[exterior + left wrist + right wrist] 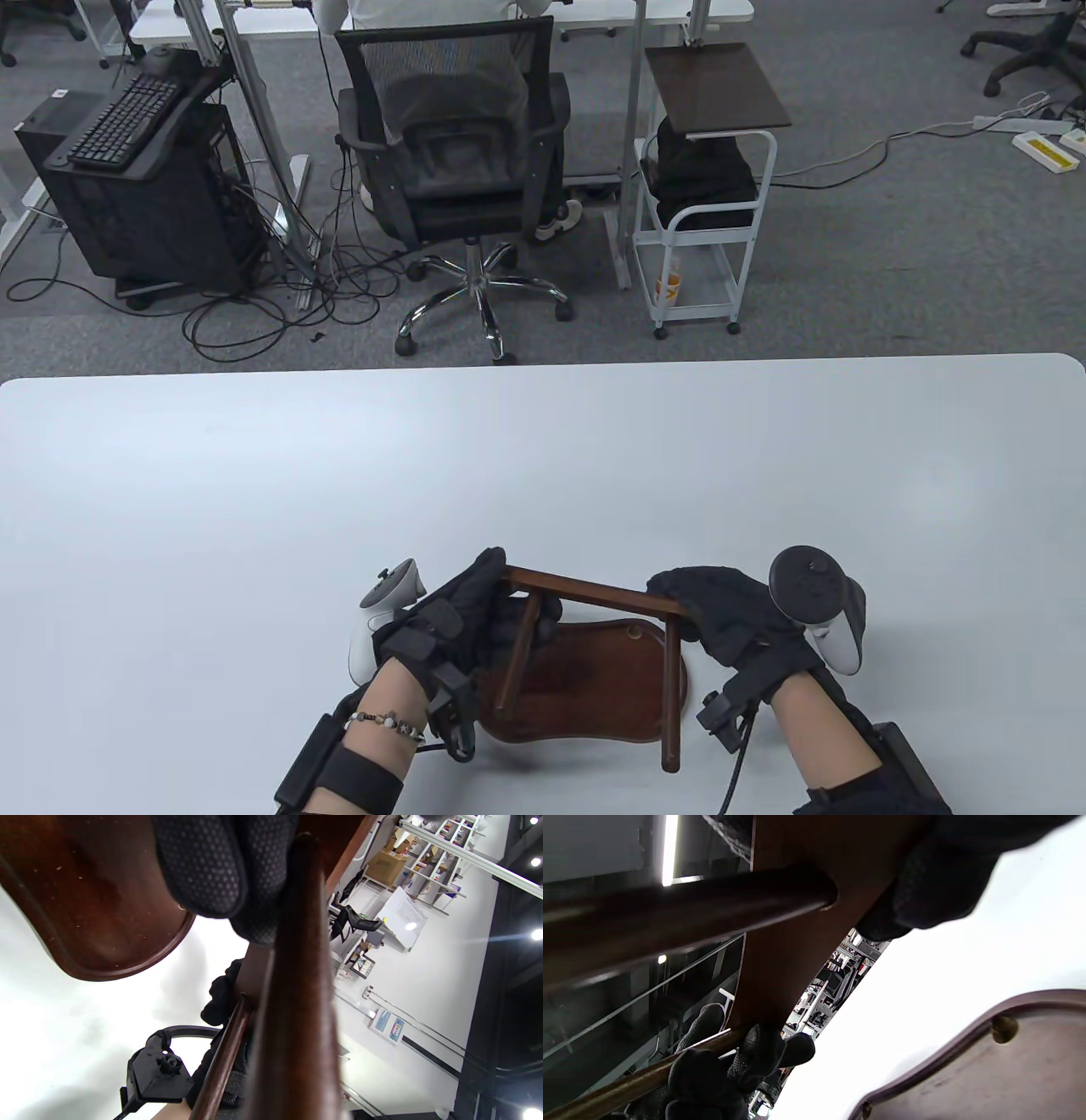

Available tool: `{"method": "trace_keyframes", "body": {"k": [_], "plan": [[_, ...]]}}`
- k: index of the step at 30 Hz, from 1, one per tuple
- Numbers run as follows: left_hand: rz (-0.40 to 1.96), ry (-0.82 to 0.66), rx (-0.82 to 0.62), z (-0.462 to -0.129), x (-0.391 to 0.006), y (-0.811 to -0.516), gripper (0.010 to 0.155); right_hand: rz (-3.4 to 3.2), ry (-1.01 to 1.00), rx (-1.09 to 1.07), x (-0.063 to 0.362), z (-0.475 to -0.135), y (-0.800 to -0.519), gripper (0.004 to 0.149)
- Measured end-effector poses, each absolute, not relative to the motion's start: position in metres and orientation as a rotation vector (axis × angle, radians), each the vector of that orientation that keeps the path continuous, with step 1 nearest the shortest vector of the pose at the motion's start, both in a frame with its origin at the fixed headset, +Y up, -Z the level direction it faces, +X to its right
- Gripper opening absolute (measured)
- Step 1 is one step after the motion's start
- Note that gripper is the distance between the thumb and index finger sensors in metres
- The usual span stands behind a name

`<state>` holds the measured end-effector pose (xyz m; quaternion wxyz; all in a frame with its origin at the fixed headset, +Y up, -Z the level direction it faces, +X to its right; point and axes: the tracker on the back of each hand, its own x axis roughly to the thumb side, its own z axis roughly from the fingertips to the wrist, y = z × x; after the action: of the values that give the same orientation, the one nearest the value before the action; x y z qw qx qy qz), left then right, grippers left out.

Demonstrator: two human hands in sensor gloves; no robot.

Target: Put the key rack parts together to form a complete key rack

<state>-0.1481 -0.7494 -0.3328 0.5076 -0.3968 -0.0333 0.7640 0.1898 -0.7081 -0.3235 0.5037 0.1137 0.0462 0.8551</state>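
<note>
A dark wooden rack frame, a flat crossbar (594, 592) with two round posts (517, 658) (673, 696), is held over the shaped wooden base board (594, 688) lying on the white table. My left hand (484, 607) grips the crossbar's left end by the left post. My right hand (713, 611) grips the crossbar's right end. In the left wrist view my fingers (212, 861) wrap by a post (301, 984), with the base board (85, 899) behind. In the right wrist view my fingers (946, 866) hold the crossbar (797, 942) above the base board (1009, 1069).
The white table (543, 475) stretches far and to both sides of the hands. Beyond its far edge are an office chair (458, 170) and a small white cart (704, 212). A small brass knob (1003, 1029) sits on the base board's rim.
</note>
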Motion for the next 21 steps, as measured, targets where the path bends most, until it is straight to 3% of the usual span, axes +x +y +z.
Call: {"method": "trace_keyframes", "body": {"k": [5, 9, 14, 18, 21], "plan": [[1.806, -0.041, -0.936, -0.331, -0.149, -0.752, 0.079, 2.1, 0.094, 0.34, 0.187, -0.323, -0.708, 0.046], [1.737, -0.086, -0.846, -0.333, -0.152, -0.742, 0.077, 2.083, 0.021, 0.34, 0.188, -0.32, -0.708, 0.049], [1.699, -0.096, -0.751, -0.334, -0.159, -0.735, 0.076, 2.004, -0.003, 0.16, 0.201, -0.316, -0.71, 0.072], [1.703, -0.147, -0.68, -0.336, -0.163, -0.731, 0.075, 1.835, 0.155, -0.03, 0.211, -0.313, -0.724, 0.085], [1.689, -0.184, -0.612, -0.337, -0.163, -0.728, 0.075, 1.651, 0.326, -0.045, 0.208, -0.311, -0.734, 0.09]]}}
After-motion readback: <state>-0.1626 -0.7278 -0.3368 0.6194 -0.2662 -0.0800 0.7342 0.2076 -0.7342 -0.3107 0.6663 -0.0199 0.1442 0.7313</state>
